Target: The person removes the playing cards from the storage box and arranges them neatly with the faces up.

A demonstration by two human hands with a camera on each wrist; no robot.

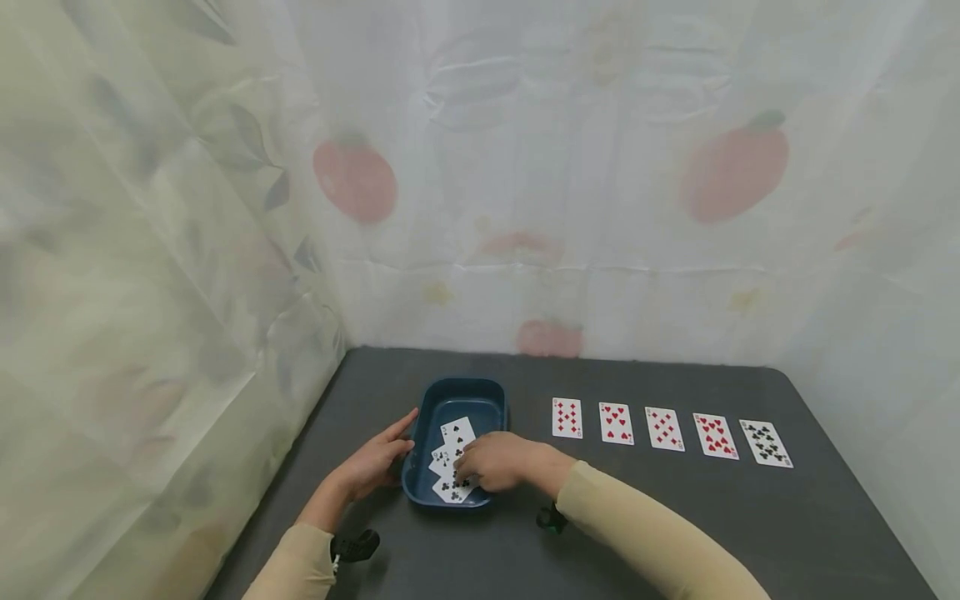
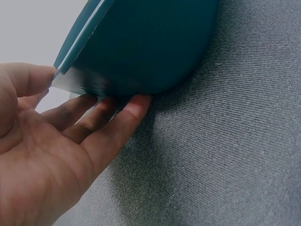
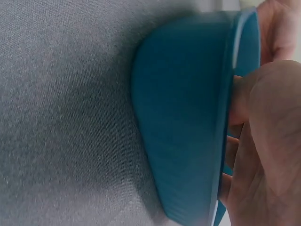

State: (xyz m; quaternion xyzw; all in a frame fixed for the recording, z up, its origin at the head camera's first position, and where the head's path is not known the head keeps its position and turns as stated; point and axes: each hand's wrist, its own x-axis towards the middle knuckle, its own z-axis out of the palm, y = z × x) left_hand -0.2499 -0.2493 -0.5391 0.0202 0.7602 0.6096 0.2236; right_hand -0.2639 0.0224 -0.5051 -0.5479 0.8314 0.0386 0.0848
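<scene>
A dark blue tray (image 1: 467,387) with raised walls stands on the dark table, and several black-suited playing cards (image 1: 457,431) lie overlapping inside it. At its left side is my left hand (image 1: 371,467), thumb at the rim and fingers against the outer wall; the left wrist view shows the fingers (image 2: 113,123) bent under the tray's side. My right hand (image 1: 498,461) reaches over the right rim, fingers bent down onto the cards. In the right wrist view the tray wall (image 3: 183,108) hides the fingertips, so whether they pinch a card is unclear.
Right of the tray, several face-up playing cards (image 1: 617,423) form a spaced row, mostly red with a black-suited card (image 1: 766,443) at the right end. Patterned sheeting (image 1: 525,167) rises behind the table (image 1: 600,533) and along its sides.
</scene>
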